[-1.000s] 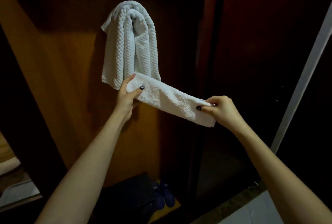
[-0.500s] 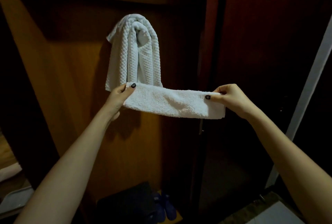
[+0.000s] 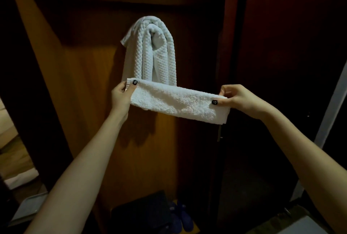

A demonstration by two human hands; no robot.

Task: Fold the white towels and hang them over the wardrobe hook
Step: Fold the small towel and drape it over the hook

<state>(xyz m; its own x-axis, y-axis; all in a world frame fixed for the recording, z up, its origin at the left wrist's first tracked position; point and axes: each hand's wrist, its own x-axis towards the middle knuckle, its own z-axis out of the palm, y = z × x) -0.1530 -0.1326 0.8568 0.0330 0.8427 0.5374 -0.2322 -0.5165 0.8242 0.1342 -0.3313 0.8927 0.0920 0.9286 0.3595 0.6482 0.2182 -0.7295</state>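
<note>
A white waffle-weave towel (image 3: 150,53) hangs draped over the hook on the wooden wardrobe panel; the hook itself is hidden under it. Just below and in front of it I hold a small white terry towel (image 3: 176,102), folded into a long narrow strip and stretched nearly level. My left hand (image 3: 122,94) pinches its left end, thumb on the front. My right hand (image 3: 234,98) pinches its right end the same way. The strip overlaps the bottom of the hanging towel.
The lit wooden wardrobe panel (image 3: 84,111) is straight ahead, with a dark red door (image 3: 281,45) to its right. On the wardrobe floor lie a dark bag (image 3: 142,213) and blue slippers (image 3: 182,216). A pale frame edge (image 3: 330,106) runs up the right side.
Both hands raised the folded strip from a slant to nearly level, bringing it up against the bottom of the hanging towel. The right hand came up most. The grips stay the same.
</note>
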